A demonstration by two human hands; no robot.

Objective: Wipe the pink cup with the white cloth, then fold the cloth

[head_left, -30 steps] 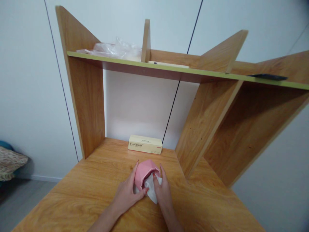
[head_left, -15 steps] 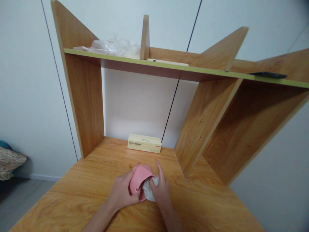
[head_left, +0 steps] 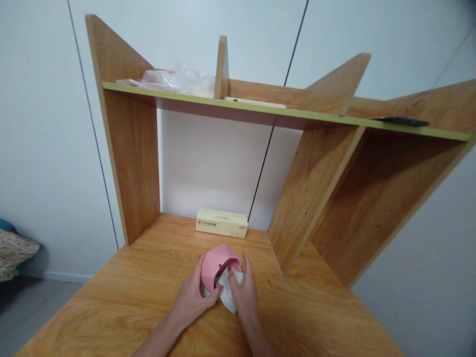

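A pink cup (head_left: 215,261) is tilted on its side over the wooden desk (head_left: 130,287), its mouth turned toward me. My left hand (head_left: 191,300) wraps around its left side and holds it. My right hand (head_left: 243,297) pinches a crumpled white tissue (head_left: 226,291) and presses it into the cup's opening. Both hands sit close together at the middle of the desk.
A long cream box (head_left: 221,222) lies at the back of the desk against the white wall. Wooden uprights flank the bay left (head_left: 126,148) and right (head_left: 312,178). On the shelf above lie crinkled clear plastic (head_left: 171,79) and a dark flat object (head_left: 401,120).
The cup has been turned in my left hand while my right hand works the tissue inside its mouth. My view shifted slightly.
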